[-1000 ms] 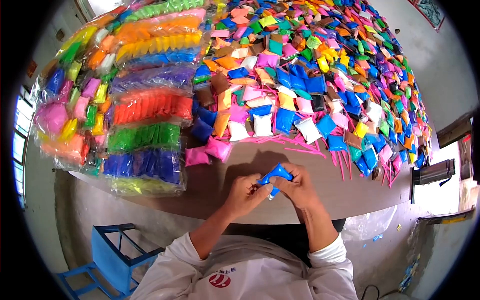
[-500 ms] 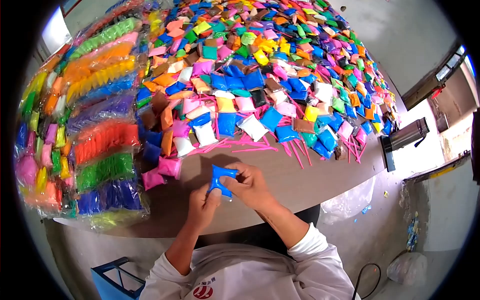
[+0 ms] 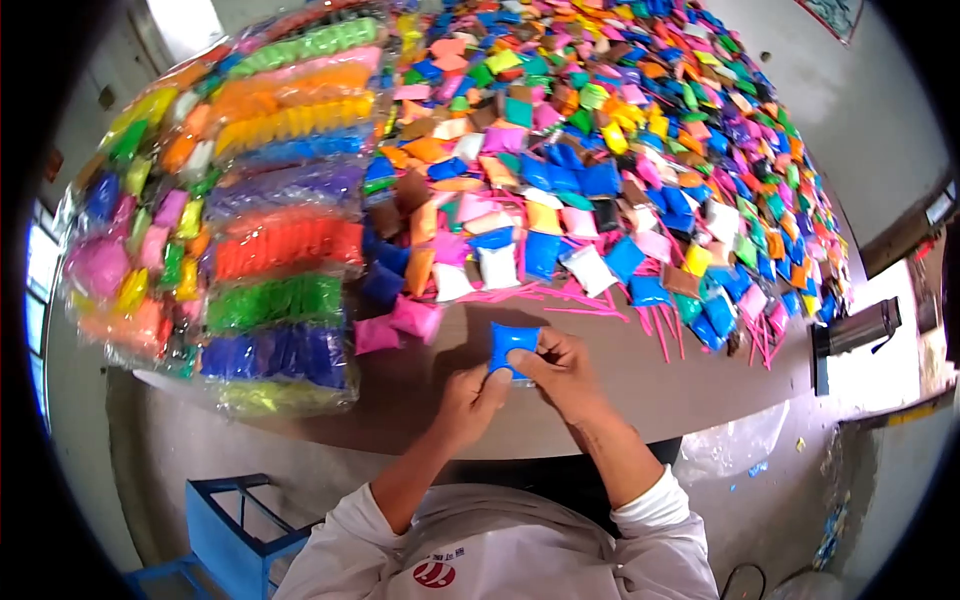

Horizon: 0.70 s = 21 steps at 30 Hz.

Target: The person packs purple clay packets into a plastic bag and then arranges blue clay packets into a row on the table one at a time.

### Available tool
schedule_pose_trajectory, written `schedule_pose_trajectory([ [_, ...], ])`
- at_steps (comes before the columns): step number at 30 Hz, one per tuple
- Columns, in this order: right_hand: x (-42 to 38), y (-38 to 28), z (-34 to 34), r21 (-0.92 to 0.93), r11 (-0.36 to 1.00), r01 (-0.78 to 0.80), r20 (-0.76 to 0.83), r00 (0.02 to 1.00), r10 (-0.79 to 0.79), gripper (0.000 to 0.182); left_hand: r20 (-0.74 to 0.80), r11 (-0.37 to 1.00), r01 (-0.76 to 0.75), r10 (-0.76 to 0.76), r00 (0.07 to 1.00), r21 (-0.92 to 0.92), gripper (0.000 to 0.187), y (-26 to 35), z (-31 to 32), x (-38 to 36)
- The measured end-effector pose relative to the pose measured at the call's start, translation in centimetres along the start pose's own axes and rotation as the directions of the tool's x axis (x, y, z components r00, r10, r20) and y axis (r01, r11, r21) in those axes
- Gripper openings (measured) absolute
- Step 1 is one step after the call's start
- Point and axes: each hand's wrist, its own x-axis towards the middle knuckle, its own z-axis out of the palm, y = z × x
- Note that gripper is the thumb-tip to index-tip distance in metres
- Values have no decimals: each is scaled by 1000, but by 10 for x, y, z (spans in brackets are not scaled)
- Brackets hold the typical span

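Between my two hands I hold a small blue packet (image 3: pixel 512 341), shiny and pillow-shaped, over the near part of the table. My left hand (image 3: pixel 472 400) pinches its lower left corner with the thumb on top. On the opposite side, my right hand (image 3: pixel 562 370) grips it, thumb pressed on the face and fingers behind. Two pink packets (image 3: pixel 415 318) lie on the table to the left of the held one. Beyond my hands, white packets (image 3: pixel 499 267) and pink plastic sticks (image 3: pixel 590 304) mark the near edge of a large mixed pile.
A heap of many-coloured packets (image 3: pixel 620 120) covers the far table (image 3: pixel 400 400). Clear bags of sorted packets (image 3: pixel 290 245) are stacked at left. A metal clamp-like fixture (image 3: pixel 855 330) sits at the right edge. Below stand a blue stool (image 3: pixel 235 530) and a plastic bag (image 3: pixel 735 445).
The camera view has swung left, so the table and hands appear further right. Both hands still hold the blue packet, which now sits more level.
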Motion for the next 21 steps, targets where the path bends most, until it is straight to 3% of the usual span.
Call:
schedule_pose_trajectory([
  [3, 7, 1, -10, 11, 1000, -18, 50, 999, 18, 5, 60, 988, -94, 87, 994, 124, 41, -3, 2, 1],
  [5, 19, 12, -24, -250, 966, 67, -139, 985, -104, 9, 23, 985, -121, 119, 993, 126, 42, 3, 2, 2],
  [8, 34, -17, -19, -94, 983, 157, -187, 967, -173, 13, -24, 976, -185, 189, 982, 116, 43, 2, 3, 3],
  [9, 42, -3, -31, -249, 962, 110, -152, 977, -151, 12, -14, 972, -198, 201, 979, 130, 41, 3, 2, 2],
  [10, 45, 2, -26, -249, 962, 114, -141, 978, -153, 12, -2, 967, -212, 215, 977, 143, 39, 4, 1, 2],
  [12, 49, 10, -11, -458, 888, 49, -102, 989, -107, 21, 0, 974, -197, 199, 980, 113, 38, 4, 1, 2],
  [13, 54, 16, -7, -396, 913, 101, -11, 993, -115, 35, 13, 980, -182, 182, 983, 78, 37, 4, 1, 2],
  [14, 55, 18, -2, -399, 911, 106, -2, 993, -116, 35, 4, 980, -183, 183, 983, 79, 37, 5, 1, 2],
  [16, 52, 16, 12, -800, 569, 189, 35, 962, -269, 43, -11, 985, -170, 170, 985, 5, 37, 9, 0, 0],
  [18, 53, 16, 16, -799, 552, 239, 70, 948, -309, 50, -11, 986, -166, 166, 986, -19, 37, 6, -2, 0],
  [20, 56, 18, 14, -891, 332, 311, 76, 821, -566, 47, -14, 985, -168, 167, 986, -45, 36, 5, -3, 1],
  [21, 57, 15, 12, -891, 326, 316, 83, 820, -567, 47, -6, 986, -155, 155, 988, -68, 36, 5, -3, 1],
])
